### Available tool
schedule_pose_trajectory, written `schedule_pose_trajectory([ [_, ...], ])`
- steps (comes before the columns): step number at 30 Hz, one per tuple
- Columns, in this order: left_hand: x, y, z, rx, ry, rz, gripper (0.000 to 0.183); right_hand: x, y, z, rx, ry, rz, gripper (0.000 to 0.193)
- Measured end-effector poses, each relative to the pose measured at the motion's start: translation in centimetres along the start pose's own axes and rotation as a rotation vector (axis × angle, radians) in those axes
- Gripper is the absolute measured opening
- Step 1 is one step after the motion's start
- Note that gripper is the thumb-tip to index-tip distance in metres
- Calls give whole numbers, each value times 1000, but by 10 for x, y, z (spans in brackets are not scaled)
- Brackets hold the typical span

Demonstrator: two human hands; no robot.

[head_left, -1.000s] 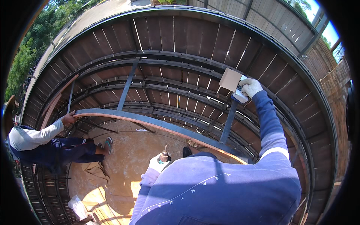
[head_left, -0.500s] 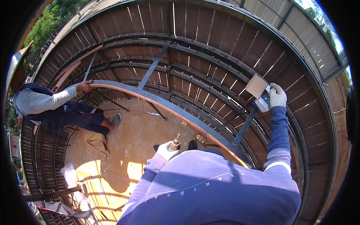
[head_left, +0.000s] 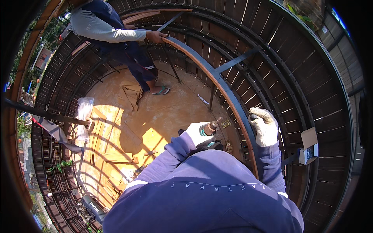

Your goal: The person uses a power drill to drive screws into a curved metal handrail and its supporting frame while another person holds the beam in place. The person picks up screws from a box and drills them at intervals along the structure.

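My left hand (head_left: 199, 134), in a white glove, is closed round a power drill (head_left: 211, 128). Only its brownish chuck end and bit show beyond the glove; the body is hidden. My right hand (head_left: 265, 126), gloved too, is just right of a curved metal rail (head_left: 223, 83) edged with a wooden strip. Its fingers are curled, with a small dark thing at the fingertips, too small to name. To its right, an open cardboard box (head_left: 309, 153) with small dark pieces inside rests on the stepped framework.
A co-worker (head_left: 116, 42) stands at the far left, one hand on the rail's far end. Curved slatted tiers (head_left: 295, 97) rise on the right. Wood offcuts (head_left: 116, 157), a plastic-wrapped bundle (head_left: 83, 114) and flattened cardboard (head_left: 130, 93) lie on the floor.
My right hand has left the cardboard box and come inward beside the curved rail. The view has swung to the right. My left hand still holds the drill.
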State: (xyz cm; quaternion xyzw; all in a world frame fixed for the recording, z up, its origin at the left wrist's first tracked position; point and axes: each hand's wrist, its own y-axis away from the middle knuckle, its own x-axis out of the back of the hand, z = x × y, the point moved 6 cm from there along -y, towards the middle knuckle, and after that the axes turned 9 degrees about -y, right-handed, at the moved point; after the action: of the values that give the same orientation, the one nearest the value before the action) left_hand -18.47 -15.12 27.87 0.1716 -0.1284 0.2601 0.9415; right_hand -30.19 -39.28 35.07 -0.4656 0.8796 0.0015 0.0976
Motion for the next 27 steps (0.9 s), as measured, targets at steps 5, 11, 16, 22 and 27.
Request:
schedule_pose_trajectory([
  [5, 53, 11, 18, 14, -11, 48, 31, -104, -25, -13, -152, -72, -246, 31],
  [11, 128, 16, 8, -136, -152, 138, 32, -197, -59, 3, -181, -150, -449, 31],
  [16, 201, 12, -24, -82, -147, 36, 38, -262, -89, 40, -109, -134, -509, 37],
  [22, 277, 7, -52, -23, -250, -54, 39, -340, -111, 67, -362, -381, -375, 35],
  [27, 319, -1, -68, 17, -250, -46, 37, -373, -133, 60, -111, -37, -384, 30],
])
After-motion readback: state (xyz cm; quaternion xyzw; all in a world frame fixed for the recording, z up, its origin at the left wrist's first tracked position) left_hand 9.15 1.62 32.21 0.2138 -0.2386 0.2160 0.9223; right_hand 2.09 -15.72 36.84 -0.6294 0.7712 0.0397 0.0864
